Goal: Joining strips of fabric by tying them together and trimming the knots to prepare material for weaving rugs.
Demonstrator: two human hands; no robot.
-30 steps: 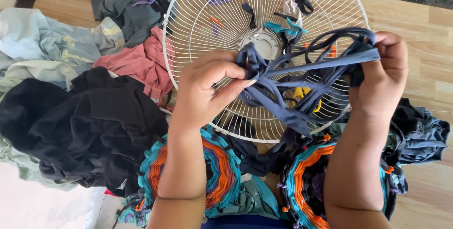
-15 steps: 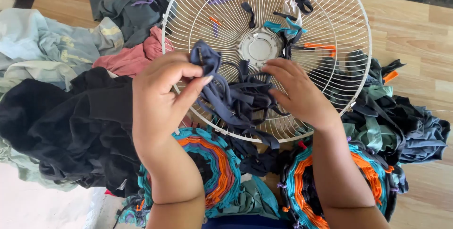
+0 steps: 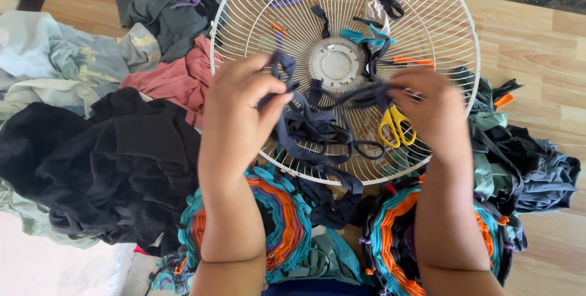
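Head cam looks straight down at a round white wire fan guard (image 3: 427,9) lying flat on a light wood-look plank floor (image 3: 537,39), thin spokes running out from a solid plastic hub. Both hands sit over the lower half of the guard, stretching a tangle of soft, stretchy navy fabric strips (image 3: 317,122) between them. Left hand (image 3: 235,119) is closed, pinching one end of a strip between thumb and fingers; right hand (image 3: 433,113) is closed too, gripping the other end, a bit blurred. The rest of the tangle droops onto the wires below the hub.

One pair of yellow-handled scissors (image 3: 395,126) lies on the guard just right of the tangle. A few short scraps, teal, black, orange and purple, are knotted onto the spokes above the hub.

Below the guard sit two round ruffled rag mats (image 3: 287,216) in teal, orange and purple rings. Left of the guard is a heap of clothes (image 3: 91,149), black, pink and pale green, all soft and crumpled. Another dark pile (image 3: 537,168) sits to its right.
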